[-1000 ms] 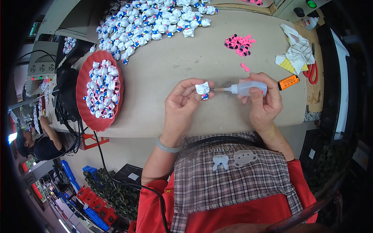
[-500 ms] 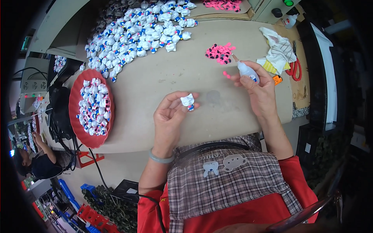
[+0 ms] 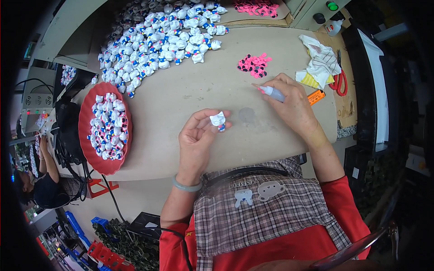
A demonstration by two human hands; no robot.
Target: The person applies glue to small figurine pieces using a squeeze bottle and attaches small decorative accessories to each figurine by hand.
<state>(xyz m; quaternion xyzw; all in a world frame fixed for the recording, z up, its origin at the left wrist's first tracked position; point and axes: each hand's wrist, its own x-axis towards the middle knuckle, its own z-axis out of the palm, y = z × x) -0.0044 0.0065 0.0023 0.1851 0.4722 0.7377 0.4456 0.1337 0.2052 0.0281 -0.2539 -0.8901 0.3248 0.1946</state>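
My left hand (image 3: 197,135) pinches a small white cat-shaped figurine (image 3: 218,119) with a blue lower part, above the near middle of the table. In my right hand (image 3: 293,101) is a small squeeze bottle (image 3: 275,94) with a thin nozzle, tilted so the tip points up and left. A bit of pink shows beside the nozzle, near my fingertips; whether the fingers grip it I cannot tell. Just beyond the bottle lies a little pile of pink and black discs (image 3: 254,66).
Many similar figurines (image 3: 158,40) cover the far left of the table. A red scalloped tray (image 3: 127,135) holds more at left. To the right lie an orange tube-like thing (image 3: 316,97), a cloth (image 3: 320,56) and red-handled scissors (image 3: 340,83). Another person (image 3: 45,183) sits at far left.
My right hand has turned the bottle from nearly upright to a flatter tilt, its nozzle shifting left and down. My left hand holds the figurine in nearly the same place.
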